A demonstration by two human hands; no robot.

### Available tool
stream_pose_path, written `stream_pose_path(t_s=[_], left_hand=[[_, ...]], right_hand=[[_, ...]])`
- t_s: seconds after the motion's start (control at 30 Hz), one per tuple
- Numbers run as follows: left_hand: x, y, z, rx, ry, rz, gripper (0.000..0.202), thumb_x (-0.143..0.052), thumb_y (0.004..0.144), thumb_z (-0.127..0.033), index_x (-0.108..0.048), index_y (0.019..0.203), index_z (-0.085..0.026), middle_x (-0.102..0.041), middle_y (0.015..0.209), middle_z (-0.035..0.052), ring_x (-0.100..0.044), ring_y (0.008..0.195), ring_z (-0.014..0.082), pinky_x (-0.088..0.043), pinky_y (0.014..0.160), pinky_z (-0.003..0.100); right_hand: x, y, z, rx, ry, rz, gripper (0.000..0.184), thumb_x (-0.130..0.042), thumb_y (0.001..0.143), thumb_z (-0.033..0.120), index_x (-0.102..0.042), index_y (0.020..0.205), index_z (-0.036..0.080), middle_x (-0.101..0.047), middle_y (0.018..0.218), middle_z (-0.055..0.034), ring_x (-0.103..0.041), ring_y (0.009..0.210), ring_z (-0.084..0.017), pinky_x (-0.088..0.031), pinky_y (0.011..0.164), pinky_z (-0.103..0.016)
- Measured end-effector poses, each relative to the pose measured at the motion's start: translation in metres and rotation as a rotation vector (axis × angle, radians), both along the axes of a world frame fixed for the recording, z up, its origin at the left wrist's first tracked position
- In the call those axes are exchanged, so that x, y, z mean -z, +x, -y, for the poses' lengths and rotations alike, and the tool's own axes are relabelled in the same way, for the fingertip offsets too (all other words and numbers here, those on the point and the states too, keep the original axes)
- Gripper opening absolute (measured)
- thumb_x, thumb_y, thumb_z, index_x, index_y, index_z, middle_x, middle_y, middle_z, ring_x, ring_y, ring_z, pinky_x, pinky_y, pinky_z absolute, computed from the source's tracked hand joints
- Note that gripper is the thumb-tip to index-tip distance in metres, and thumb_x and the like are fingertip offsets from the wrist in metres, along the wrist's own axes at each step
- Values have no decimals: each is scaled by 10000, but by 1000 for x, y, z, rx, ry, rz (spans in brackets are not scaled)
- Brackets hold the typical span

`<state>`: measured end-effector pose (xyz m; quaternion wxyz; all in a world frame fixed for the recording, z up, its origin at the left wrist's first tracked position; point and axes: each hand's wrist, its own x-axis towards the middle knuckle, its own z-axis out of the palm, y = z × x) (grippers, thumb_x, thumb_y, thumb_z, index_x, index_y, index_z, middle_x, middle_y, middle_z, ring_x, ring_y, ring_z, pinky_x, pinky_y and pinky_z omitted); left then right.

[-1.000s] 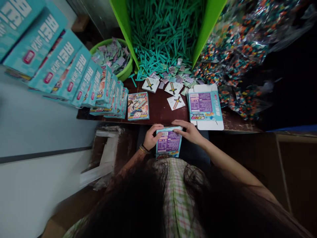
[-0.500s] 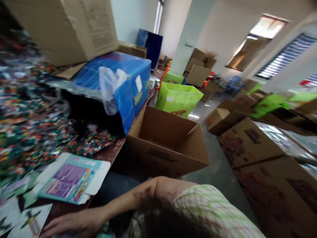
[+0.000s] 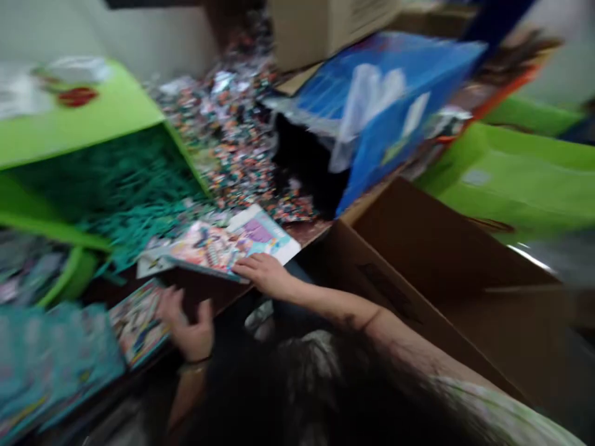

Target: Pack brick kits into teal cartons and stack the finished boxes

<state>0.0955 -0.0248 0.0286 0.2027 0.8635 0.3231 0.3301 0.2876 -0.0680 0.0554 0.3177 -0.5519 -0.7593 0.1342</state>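
The picture is smeared by motion. My right hand [image 3: 263, 272] lies on the near edge of a colourful printed box [image 3: 209, 248], fingers curled over it. That box sits on a flat carton with a purple panel [image 3: 267, 232] at the brown table's edge. My left hand [image 3: 188, 328], fingers apart, touches the table edge beside another colourful box [image 3: 137, 322]. My hair and checked shirt fill the bottom of the view.
A green bin of teal sticks [image 3: 106, 179] stands at the back left, bags of multicoloured pieces [image 3: 232, 136] behind the table, a blue box [image 3: 385, 105] beyond. An open cardboard box [image 3: 418, 254] stands at the right. Teal boxes [image 3: 51, 359] lie at lower left.
The view swung away to the right and is swinging back to the table. Both hands held one small box in my lap; now they are apart at two boxes on the table.
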Motion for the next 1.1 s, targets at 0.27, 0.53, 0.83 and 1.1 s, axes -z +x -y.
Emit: stream_pose_path(t_s=[0.27, 0.53, 0.83, 1.1], left_hand=[[60, -20, 18, -262, 81, -248, 552, -694, 835, -223, -633, 1381, -160, -672, 1351, 182, -578, 1356, 356, -452, 1163, 567], [22, -38, 1, -307, 123, 97, 335, -526, 992, -238, -747, 1243, -211, -715, 1243, 128, -666, 1203, 268, -527, 1093, 462], [-37, -62, 13, -659, 33, 440, 459, -506, 1038, -527, -715, 1311, -223, -732, 1338, 111, -671, 1277, 243, -508, 1153, 376], [-33, -68, 38, -719, -158, 476, 528, -508, 1011, -618, -745, 1273, -225, -738, 1335, 111, -658, 1310, 281, -486, 1189, 444]], right_hand=[[45, -44, 3, -298, -40, 88, 214, -655, 904, 102, -752, 1086, 158, -764, 1117, -126, -652, 1090, -274, -492, 941, -419], [63, 79, -53, 236, 37, -196, 323, -537, 946, 224, -757, 1182, 228, -758, 1211, -124, -685, 1144, -307, -519, 1040, -500], [57, 59, -198, 296, -101, 127, 391, -481, 969, 188, -730, 1261, 109, -738, 1251, -195, -673, 1151, -298, -499, 1015, -394], [67, 25, -249, 491, -275, 304, 368, -443, 940, 72, -770, 1106, 41, -747, 1081, -288, -691, 1071, -337, -485, 870, -378]])
